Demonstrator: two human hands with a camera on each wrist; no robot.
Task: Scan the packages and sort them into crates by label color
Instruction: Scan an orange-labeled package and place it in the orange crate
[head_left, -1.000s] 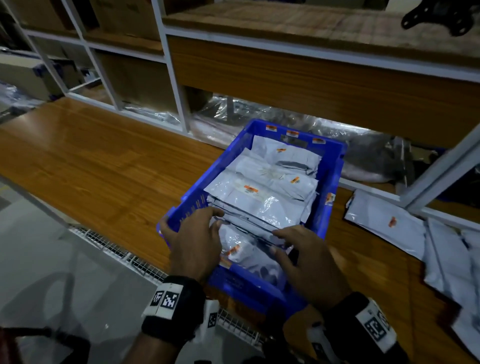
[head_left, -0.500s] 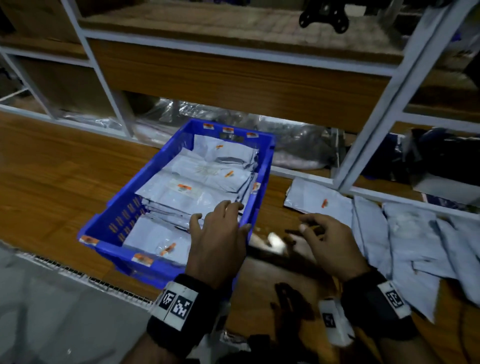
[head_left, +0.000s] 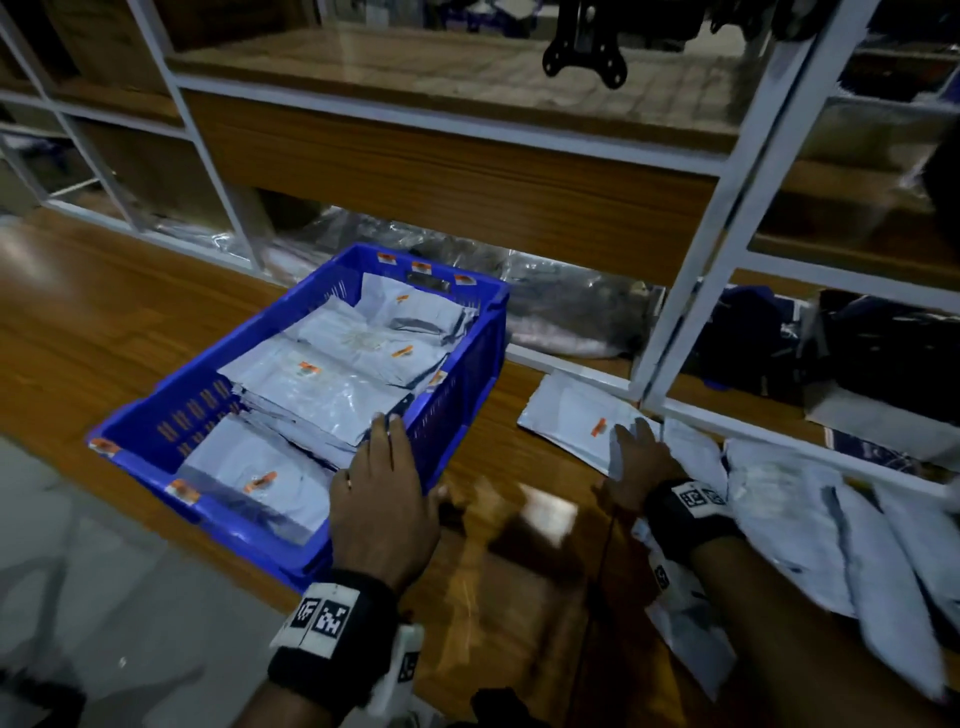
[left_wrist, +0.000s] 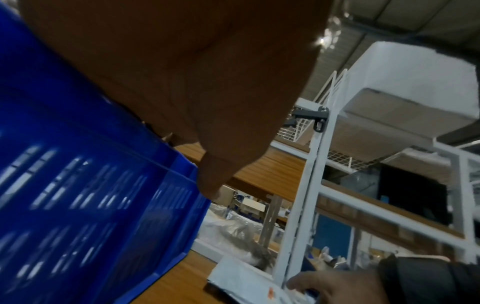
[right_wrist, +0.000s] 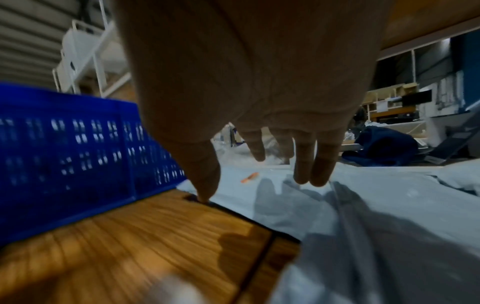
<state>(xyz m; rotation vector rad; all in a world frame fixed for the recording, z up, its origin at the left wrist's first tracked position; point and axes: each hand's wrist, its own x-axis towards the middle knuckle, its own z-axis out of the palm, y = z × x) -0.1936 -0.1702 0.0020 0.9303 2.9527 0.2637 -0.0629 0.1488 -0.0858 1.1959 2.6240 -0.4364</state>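
Both hands spread: left hand (head_left: 382, 499) over crate (head_left: 462, 374); wrist view shows right hand (right_wrist: 259, 107) above package (right_wrist: 272, 197).

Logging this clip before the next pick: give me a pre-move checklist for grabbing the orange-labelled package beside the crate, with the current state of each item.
1. Right hand free to grip: ok, fingers straight, holding nothing.
2. Hand over the package: ok, fingertips at its near edge.
3. Orange label visible: ok.
4. Label matches blue crate: ok, its packages carry orange labels.
5. Left hand out of the way: not ok, it rests on the crate's near corner.
6. Package scanned: cannot tell, no scanner seen.
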